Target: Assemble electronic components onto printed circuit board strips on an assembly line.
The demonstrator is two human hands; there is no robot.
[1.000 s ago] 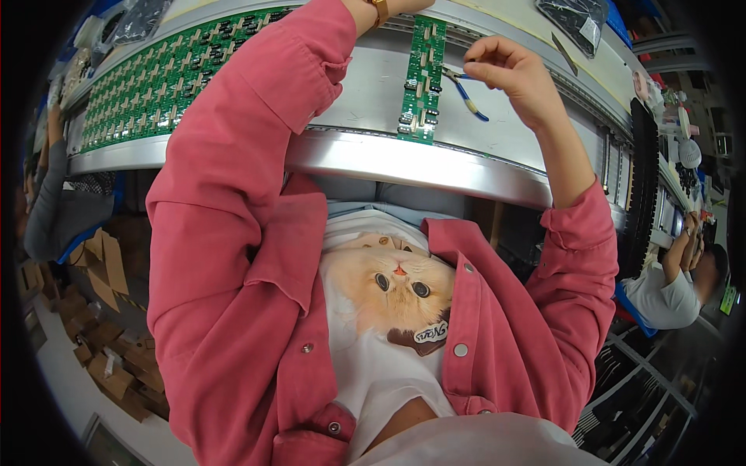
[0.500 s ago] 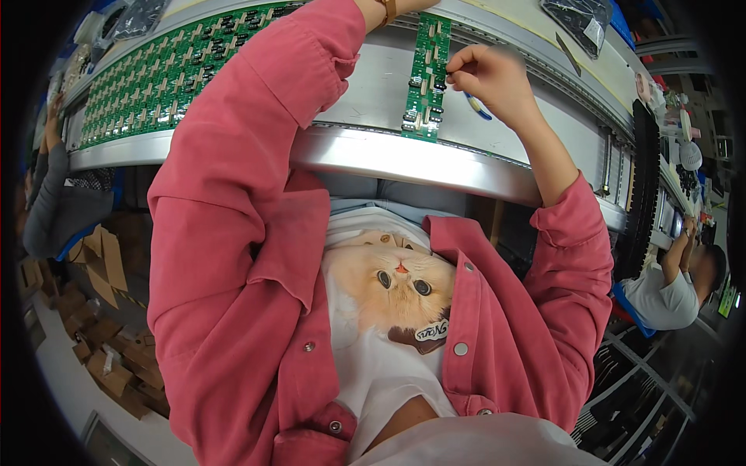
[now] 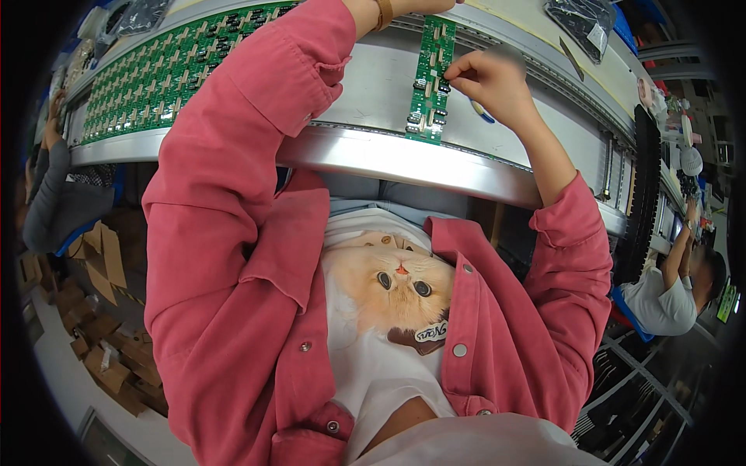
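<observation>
A narrow green circuit board (image 3: pixel 423 99) with black and pale parts lies across the metal rails of the bench in front of me. My right hand (image 3: pixel 489 84) is beside its right edge, thumb and forefinger pinched together at a small dark part there. What sits between those fingertips is too small to make out. At the top edge of the view, beyond the board's far end, is my left hand (image 3: pixel 423 6). Its fingers are mostly cut off by the picture's rim. A blue and yellow object (image 3: pixel 482 113) lies just under my right wrist.
Rows of joined green circuit boards (image 3: pixel 148 81) fill the rails to the left. A silver rail (image 3: pixel 404 161) runs along the near edge. Dark packages (image 3: pixel 581 27) lie at the far right. One person (image 3: pixel 660 299) sits to the right, and another's grey sleeve (image 3: pixel 50 194) shows at left.
My left hand has moved a little to the right along the top edge. My right thumb and forefinger have drawn closer together at the board's edge.
</observation>
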